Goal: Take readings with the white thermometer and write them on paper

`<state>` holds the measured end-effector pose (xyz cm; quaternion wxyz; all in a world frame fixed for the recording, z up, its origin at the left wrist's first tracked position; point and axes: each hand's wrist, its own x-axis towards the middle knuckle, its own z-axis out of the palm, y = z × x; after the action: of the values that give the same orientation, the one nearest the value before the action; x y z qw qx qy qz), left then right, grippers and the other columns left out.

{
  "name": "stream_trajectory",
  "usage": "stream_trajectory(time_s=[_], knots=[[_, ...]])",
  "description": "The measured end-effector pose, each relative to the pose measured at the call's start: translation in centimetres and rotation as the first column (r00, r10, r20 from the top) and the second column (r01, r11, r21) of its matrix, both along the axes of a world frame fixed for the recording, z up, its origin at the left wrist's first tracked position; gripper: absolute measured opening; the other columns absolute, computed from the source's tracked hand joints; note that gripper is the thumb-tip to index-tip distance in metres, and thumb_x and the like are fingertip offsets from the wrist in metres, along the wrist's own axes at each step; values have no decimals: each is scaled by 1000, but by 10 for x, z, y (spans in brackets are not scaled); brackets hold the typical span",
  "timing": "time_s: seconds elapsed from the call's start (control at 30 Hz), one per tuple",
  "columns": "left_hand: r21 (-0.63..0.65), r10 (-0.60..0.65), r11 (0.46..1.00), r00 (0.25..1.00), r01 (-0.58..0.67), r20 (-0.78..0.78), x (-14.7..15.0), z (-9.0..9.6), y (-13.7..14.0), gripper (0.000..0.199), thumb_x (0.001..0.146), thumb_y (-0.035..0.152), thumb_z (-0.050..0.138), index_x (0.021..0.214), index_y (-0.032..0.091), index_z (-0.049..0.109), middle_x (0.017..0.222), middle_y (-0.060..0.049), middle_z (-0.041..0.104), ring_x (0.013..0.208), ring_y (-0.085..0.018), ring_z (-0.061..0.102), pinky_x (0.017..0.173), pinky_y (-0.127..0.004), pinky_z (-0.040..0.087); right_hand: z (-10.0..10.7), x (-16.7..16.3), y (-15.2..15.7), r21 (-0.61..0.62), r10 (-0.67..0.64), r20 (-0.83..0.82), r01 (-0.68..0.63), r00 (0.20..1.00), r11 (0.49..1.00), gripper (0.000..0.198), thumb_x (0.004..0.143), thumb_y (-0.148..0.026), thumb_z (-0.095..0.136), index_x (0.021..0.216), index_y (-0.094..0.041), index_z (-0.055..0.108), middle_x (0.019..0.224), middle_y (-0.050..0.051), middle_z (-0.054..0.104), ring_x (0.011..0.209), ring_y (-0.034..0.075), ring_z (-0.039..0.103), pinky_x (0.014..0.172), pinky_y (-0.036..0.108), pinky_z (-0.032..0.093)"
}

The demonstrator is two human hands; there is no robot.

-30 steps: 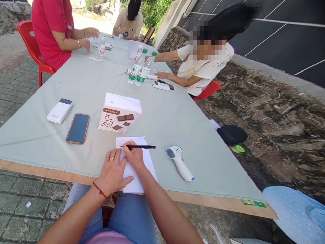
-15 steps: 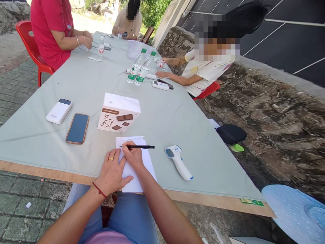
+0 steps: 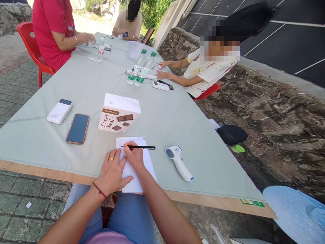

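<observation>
A black pen point(image 3: 142, 147) is pinched in my right hand point(image 3: 134, 156), its tip at the upper left of a white sheet of paper point(image 3: 146, 169). Small faint writing shows near the tip, too fine to read. My left hand point(image 3: 113, 171) lies flat with fingers spread, across the left edge of the paper and the cloth. Just beyond the paper stands a white and brown "Super Meal" box point(image 3: 119, 113). To the right lies a white infrared thermometer point(image 3: 179, 162). A phone point(image 3: 78, 128) and a white power bank point(image 3: 60, 111) lie to the left.
The table point(image 3: 203, 169) has a grey-green cloth. Farther back stand two green-capped water bottles point(image 3: 138, 67), a smaller bottle point(image 3: 101, 49), a translucent basin point(image 3: 133, 49) and another power bank point(image 3: 160, 85). Three people sit around it. A blue stool point(image 3: 291, 210) is beyond the right corner.
My right hand and the pen have shifted very slightly to the right along the paper. My left hand stays in place. The co-workers' hands at left and right have moved a little.
</observation>
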<state>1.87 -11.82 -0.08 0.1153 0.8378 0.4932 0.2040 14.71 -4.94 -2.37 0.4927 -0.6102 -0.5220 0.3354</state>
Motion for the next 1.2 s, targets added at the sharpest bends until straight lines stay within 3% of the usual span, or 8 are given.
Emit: stream_trajectory(time_s=[0.47,1.03,1.2], knots=[[-9,2,1000,1000,-2,-29,0,1,0,65,70,49,73,122,14,53,141,-21,46,132,-37,41,111,-54,30,1,-1,-1,-46,10,6,-10,1000,999,13,64,-35,53,66,-23,59,62,-1,62,59,17,55,58,30,46],[-23,1,1000,1000,0,2,0,1,1,60,70,47,74,117,14,56,139,-21,48,131,-37,40,111,-54,29,-3,0,-1,-33,-5,17,5,1000,999,12,65,-33,52,66,-22,58,62,-2,60,61,16,53,60,29,44],[-14,0,1000,1000,0,-12,-1,0,2,60,68,50,76,113,14,59,136,-22,48,129,-38,41,110,-54,30,-1,4,-2,120,-46,23,43,999,992,18,76,-37,50,75,-21,59,72,0,63,69,17,55,66,30,46]])
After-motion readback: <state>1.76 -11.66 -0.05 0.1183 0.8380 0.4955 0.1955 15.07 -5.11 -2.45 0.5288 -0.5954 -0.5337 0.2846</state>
